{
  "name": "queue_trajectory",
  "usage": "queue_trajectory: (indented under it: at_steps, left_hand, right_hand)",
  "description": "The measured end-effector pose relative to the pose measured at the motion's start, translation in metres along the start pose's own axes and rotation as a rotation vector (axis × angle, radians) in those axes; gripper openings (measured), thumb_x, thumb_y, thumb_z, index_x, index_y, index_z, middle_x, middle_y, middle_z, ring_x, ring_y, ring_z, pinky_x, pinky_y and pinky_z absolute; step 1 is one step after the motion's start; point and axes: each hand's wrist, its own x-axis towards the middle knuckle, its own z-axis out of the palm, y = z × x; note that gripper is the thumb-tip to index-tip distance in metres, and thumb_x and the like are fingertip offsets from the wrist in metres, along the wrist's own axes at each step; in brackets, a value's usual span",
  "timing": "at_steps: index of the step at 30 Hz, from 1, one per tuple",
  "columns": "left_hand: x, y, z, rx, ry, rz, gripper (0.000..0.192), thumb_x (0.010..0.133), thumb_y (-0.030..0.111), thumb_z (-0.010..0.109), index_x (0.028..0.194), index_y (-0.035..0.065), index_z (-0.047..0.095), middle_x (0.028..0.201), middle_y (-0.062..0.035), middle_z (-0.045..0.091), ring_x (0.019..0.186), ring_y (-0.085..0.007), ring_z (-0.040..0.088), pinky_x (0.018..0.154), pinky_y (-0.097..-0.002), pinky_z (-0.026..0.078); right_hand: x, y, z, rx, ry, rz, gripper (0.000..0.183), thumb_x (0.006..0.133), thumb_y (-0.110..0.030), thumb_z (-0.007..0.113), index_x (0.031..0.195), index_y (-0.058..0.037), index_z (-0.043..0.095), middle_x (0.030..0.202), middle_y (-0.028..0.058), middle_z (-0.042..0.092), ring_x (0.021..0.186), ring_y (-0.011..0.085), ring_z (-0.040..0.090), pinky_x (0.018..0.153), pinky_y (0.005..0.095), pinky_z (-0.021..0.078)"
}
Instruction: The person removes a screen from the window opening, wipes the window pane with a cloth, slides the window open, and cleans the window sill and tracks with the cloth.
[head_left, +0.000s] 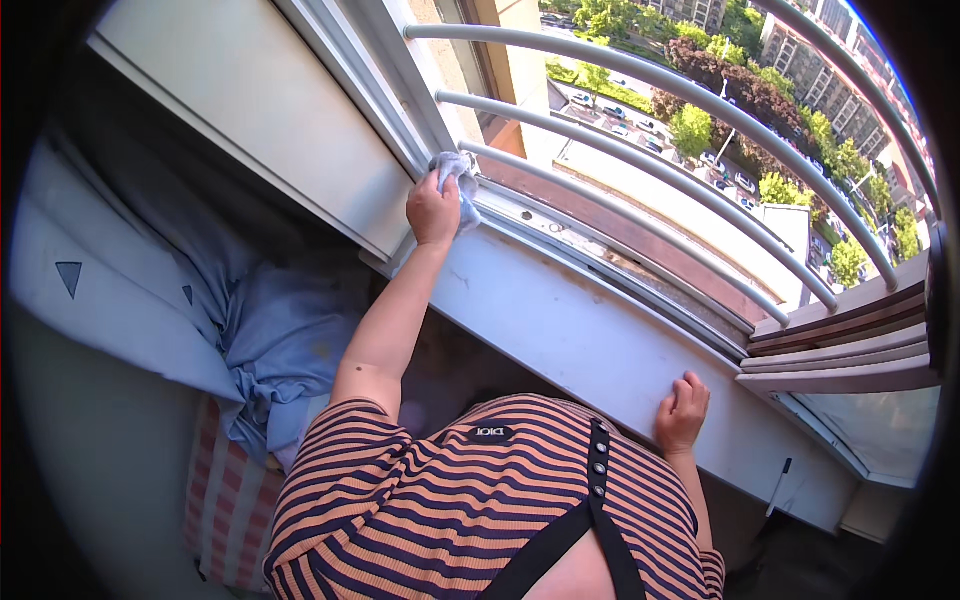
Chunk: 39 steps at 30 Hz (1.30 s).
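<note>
My left hand (433, 208) grips a crumpled grey-blue cloth (466, 196) against the lower corner of the window frame (420, 97), where the side frame meets the bottom track. Below that corner runs the sliding-window track (600, 251), with dirt and worn patches in it. The white windowsill (555, 300) bears a few dark marks. On its right part rests my right hand (684, 412), fingers curled and no object visible in it. Part of its palm is hidden.
Curved metal guard bars (637, 124) cross the opening outside. An opened window pane (870, 427) stands at the right. A white panel (255, 112) is at the left, above a blue fabric (292, 330) and checked cloth (232, 502). A thin dark-ended rod (780, 484) lies at the sill's near edge.
</note>
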Motion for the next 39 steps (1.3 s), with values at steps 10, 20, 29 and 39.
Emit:
queue_trajectory:
  at_steps: [10, 20, 29, 39]
  left_hand:
    - [-0.01, -0.05, 0.061, 0.335, -0.28, 0.267, 0.019, 0.071, 0.018, 0.06, 0.087, 0.0076, 0.058, 0.096, -0.0066, 0.058, 0.086, -0.0268, 0.051, 0.076, -0.0368, 0.044]
    - [-0.085, 0.051, 0.048, -0.18, -0.315, 0.42, 0.024, 0.071, 0.012, 0.061, 0.093, 0.0049, 0.059, 0.096, -0.0095, 0.06, 0.085, -0.0276, 0.055, 0.078, -0.0359, 0.043]
    - [-0.024, 0.004, 0.024, -0.236, -0.293, 0.114, 0.024, 0.075, 0.02, 0.058, 0.091, 0.0031, 0.063, 0.092, -0.0133, 0.062, 0.083, -0.029, 0.058, 0.074, -0.0363, 0.045]
    - [-0.104, 0.093, 0.059, -0.378, -0.605, 0.482, 0.014, 0.073, 0.013, 0.058, 0.083, 0.0044, 0.058, 0.088, -0.0113, 0.06, 0.083, -0.0308, 0.056, 0.076, -0.0394, 0.044]
  right_hand:
    - [0.001, -0.008, 0.007, -0.08, -0.014, 0.067, 0.016, 0.067, 0.002, 0.051, 0.083, -0.002, 0.052, 0.099, 0.0156, 0.054, 0.088, 0.0318, 0.05, 0.079, 0.04, 0.0412]
    - [0.003, -0.011, 0.007, -0.101, -0.015, 0.044, 0.017, 0.067, 0.002, 0.05, 0.083, -0.002, 0.051, 0.099, 0.0157, 0.053, 0.089, 0.0322, 0.05, 0.081, 0.0402, 0.0406]
    - [-0.005, -0.004, 0.007, -0.091, -0.005, 0.072, 0.017, 0.067, 0.001, 0.05, 0.084, -0.002, 0.051, 0.1, 0.0151, 0.053, 0.091, 0.0313, 0.05, 0.081, 0.0399, 0.0406]
    - [-0.001, -0.009, 0.004, -0.09, 0.007, 0.057, 0.016, 0.068, 0.001, 0.05, 0.084, -0.002, 0.052, 0.099, 0.0146, 0.054, 0.091, 0.0308, 0.05, 0.08, 0.039, 0.0412]
